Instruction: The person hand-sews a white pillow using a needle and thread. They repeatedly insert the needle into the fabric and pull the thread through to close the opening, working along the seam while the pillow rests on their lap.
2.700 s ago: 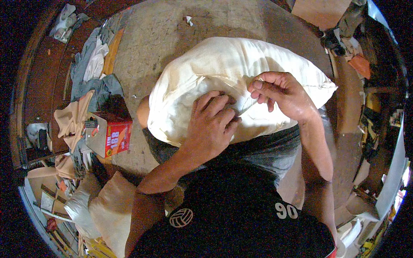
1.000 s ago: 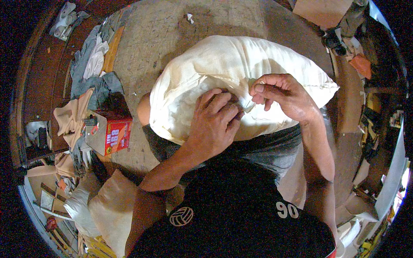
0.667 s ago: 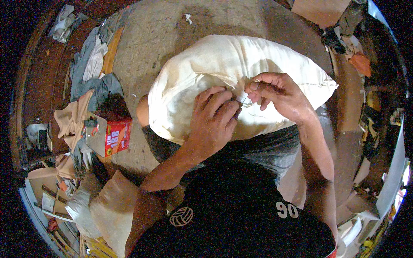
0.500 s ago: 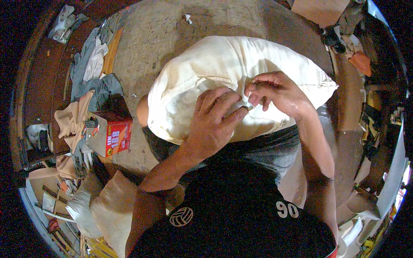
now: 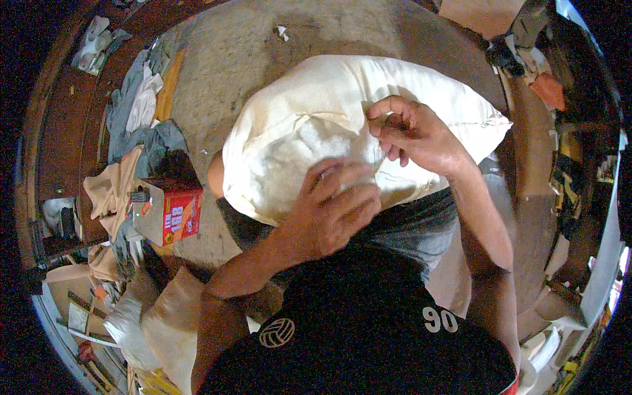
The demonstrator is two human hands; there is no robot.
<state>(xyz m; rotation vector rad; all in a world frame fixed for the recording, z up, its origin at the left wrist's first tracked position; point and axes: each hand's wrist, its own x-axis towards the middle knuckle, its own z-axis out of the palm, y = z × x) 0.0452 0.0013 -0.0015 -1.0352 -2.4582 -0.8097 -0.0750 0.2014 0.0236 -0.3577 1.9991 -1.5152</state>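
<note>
A stuffed white cushion (image 5: 421,85) lies across my lap, its long side gaping toward me. White fluffy filling (image 5: 309,148) shows through the opening. My right hand (image 5: 418,135) is above the right end of that opening, thumb and forefinger pinched together; whatever is between them is too thin to make out. Over the near edge of the cushion hovers my left hand (image 5: 339,207), fingers bent and apart, their tips smeared by motion. Nothing shows in it.
A red and silver tin (image 5: 168,210) with a dark cap stands on the floor at the left. Grey and white cloths (image 5: 151,145) lie beyond it. Two more cushions (image 5: 174,313) rest at the lower left. Scraps and an orange piece (image 5: 548,91) lie along the right side.
My left hand has drawn back toward me, away from the right hand, baring more filling. The right hand has shifted slightly left and up. The thin pale strand between the hands no longer shows.
</note>
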